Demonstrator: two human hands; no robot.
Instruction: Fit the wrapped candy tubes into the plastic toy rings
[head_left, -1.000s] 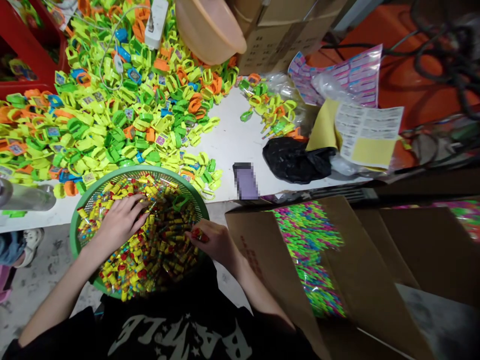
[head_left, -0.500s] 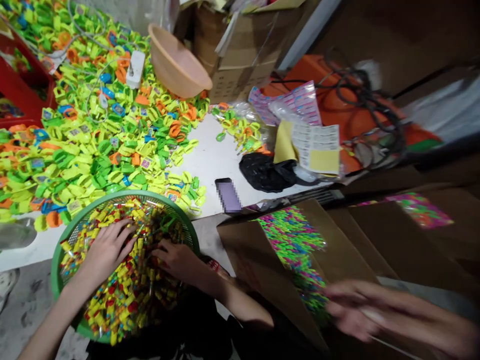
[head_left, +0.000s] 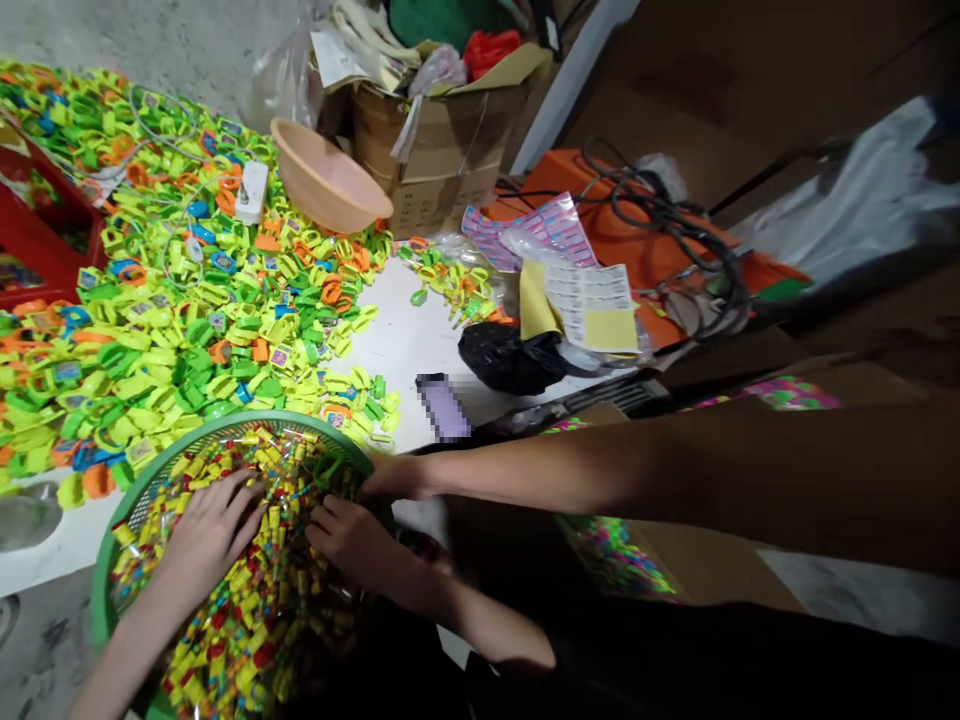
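A green plastic basket in front of me is heaped with small yellow-and-red toy pieces, some in clear wrapping. My left hand lies on the heap at its left, fingers spread and a little bent, thumb apart. My right hand rests on the right part of the heap with its fingers curled in; what they hold, if anything, is hidden. Another person's hand reaches in from the right and touches the basket's right rim. Green strips lie among the pieces near that hand.
A large pile of toy watches covers the white table. A phone, a black bag, label sheets and a peach bowl lie there. An open carton with colourful pieces stands right, partly behind the other person's arm.
The other person's arm has swung from the carton at right across to the basket's rim. My hands stay on the heap nearly where they were. The whole view has shifted slightly.
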